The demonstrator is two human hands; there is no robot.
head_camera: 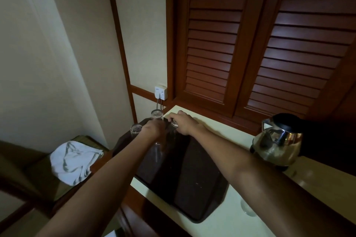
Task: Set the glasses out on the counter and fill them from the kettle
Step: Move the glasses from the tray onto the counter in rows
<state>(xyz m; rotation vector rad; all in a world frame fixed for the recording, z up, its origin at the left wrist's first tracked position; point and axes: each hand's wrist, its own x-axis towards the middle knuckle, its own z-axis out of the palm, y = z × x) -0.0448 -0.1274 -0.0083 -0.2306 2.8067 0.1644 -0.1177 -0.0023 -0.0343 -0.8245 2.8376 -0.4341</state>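
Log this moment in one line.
left hand: among tray's far glasses, grip unclear | right hand: pinches striped-rim glass | kettle: untouched on counter

Glasses (pixel 157 114) at far left of tray (pixel 192 179) on counter (pixel 240 140), kettle (pixel 277 140) to the right.

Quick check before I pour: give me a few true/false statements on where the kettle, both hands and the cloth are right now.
1. The kettle stands on the counter, right of the tray. True.
2. The right hand holds the kettle. False: it is at the tray's far end, apart from the kettle.
3. The left hand is at the tray's far end. True.
4. The cloth lies on the tray. False: it lies left of the counter, off the tray.
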